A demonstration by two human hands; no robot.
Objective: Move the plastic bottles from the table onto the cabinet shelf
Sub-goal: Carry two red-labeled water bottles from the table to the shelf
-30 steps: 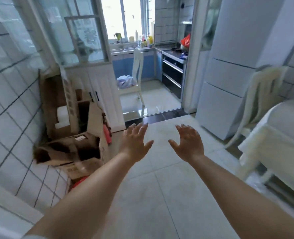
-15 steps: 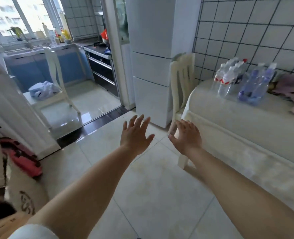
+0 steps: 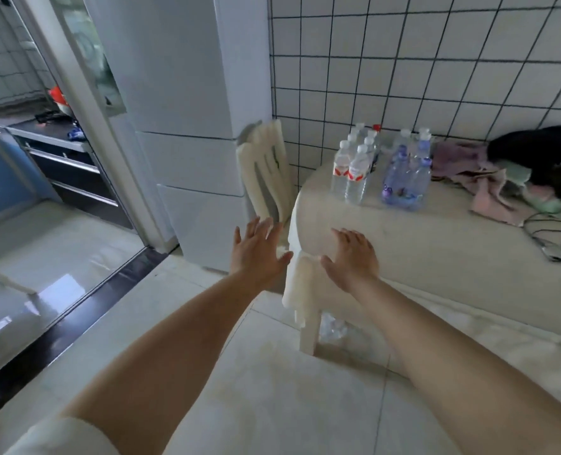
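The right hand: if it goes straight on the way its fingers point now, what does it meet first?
Probably the bottles. The right hand is open over the near corner of the table, fingers pointing up the bare cloth. Nothing else lies between, though depth is hard to judge.

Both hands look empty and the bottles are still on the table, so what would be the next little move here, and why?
Probably reach both hands forward over the table to the bottles. The left hand and right hand are open and empty, near the table's front edge, while the red-labelled bottles and blue-tinted bottles stand untouched near the wall.
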